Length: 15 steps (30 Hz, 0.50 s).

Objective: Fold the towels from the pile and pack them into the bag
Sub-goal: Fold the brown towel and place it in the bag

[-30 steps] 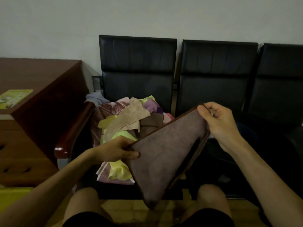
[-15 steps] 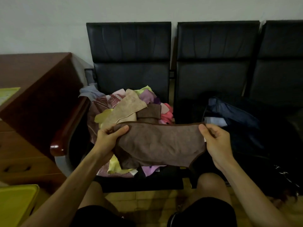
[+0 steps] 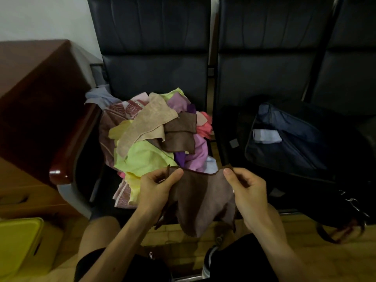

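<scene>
- Yellow plastic bin [image 3: 19, 243] sits on the floor at about eight o'clock from the person's hands, below a dark wooden desk [image 3: 34, 94].
- At eleven o'clock from the hands, the pile of towels [image 3: 142, 143] is heaped on the leftmost black chair [image 3: 154, 58]: lime, beige, purple, pink and brown cloths.
- The left hand [image 3: 156, 190] pinches the upper left corner of the brown towel [image 3: 201, 202] between thumb and curled fingers.
- That brown towel hangs in the air above the knees, its top hem stretched between both hands and its lower part drooping in loose folds.
- The right hand [image 3: 249, 190] pinches the upper right corner, thumb on top.
- At two o'clock, the dark blue bag [image 3: 295, 151] lies open on the next chair, with a pale folded cloth [image 3: 265, 136] inside.
</scene>
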Tool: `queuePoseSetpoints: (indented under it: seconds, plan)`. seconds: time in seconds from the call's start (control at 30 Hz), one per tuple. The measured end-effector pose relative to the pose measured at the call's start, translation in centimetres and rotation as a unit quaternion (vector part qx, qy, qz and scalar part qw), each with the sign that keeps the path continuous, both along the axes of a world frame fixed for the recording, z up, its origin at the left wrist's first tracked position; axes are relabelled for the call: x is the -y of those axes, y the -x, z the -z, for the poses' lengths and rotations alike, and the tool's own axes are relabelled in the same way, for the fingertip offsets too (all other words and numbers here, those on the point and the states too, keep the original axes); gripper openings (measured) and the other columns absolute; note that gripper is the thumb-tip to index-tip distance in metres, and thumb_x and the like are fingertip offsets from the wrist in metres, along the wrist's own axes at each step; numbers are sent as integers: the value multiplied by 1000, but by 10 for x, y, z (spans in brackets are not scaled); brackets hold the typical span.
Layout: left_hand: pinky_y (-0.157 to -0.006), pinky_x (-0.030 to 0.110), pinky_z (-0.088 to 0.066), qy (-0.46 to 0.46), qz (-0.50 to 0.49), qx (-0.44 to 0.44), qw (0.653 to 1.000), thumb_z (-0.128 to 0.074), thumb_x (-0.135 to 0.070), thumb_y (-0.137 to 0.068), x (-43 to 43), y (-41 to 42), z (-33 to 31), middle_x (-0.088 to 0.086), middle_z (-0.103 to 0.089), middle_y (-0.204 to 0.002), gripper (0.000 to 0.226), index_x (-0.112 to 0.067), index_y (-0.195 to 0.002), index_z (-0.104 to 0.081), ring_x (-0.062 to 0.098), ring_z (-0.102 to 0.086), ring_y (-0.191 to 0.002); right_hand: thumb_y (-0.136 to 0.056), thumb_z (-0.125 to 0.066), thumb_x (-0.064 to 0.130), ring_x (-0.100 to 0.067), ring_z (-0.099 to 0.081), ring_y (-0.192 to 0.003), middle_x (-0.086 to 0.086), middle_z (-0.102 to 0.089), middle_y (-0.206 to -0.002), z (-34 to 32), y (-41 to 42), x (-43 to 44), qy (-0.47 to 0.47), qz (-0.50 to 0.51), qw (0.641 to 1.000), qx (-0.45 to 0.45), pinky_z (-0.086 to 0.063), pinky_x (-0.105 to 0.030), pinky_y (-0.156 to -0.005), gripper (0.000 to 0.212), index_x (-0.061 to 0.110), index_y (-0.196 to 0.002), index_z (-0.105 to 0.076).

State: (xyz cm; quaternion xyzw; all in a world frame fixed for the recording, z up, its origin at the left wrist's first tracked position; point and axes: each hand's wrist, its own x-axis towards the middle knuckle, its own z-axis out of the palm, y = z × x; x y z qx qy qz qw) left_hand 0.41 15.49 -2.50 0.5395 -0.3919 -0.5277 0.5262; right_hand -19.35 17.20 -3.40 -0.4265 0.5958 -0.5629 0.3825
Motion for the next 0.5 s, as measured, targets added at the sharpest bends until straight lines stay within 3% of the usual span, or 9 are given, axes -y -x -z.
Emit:
queuePoseSetpoints:
  seconds: [0.07, 0.17, 0.33, 0.5]
  plan:
    - [-62, 34, -54, 27, 23, 23, 999, -72, -12, -85, -4, 7, -5, 21, -72, -78, 15, 3, -81, -73, 28, -69, -71, -87, -71, 22, -7, -70, -81, 6, -75, -82, -2, -8, -3, 6, -16, 1000, -15, -54, -20, -69, 6, 18, -88, -75]
    - [-62, 37, -56, 55, 60, 50, 995, -71, -14, -87, -12, 16, -11, 12, -74, -77, 10, -7, -81, -76, 27, -71, -73, -86, -71, 28, -11, -71, -84, 4, -75, -84, -3, -20, -7, 8, -41, 999, -22, -57, -29, -72, 14, 16, -92, -76]
    - [-54, 25, -49, 72, 77, 48, 993, -68, -12, -91, -13, 26, -11, 7, -70, -66, 17, -10, -75, -75, 12, -64, -61, -86, -71, 28, -10, -72, -86, 4, -75, -88, 0, -34, -7, 0, -58, 998, -32, -60, -34, -77, 19, 14, -97, -76]
    - [-56, 24, -49, 72, 80, 38, 993, -66, -12, -93, -12, 27, -11, 10, -71, -69, 17, -7, -80, -75, 14, -66, -63, -86, -71, 28, -11, -72, -87, 2, -76, -89, 2, -40, -4, 6, -61, 997, -37, -60, -37, -78, 21, 13, -99, -77]
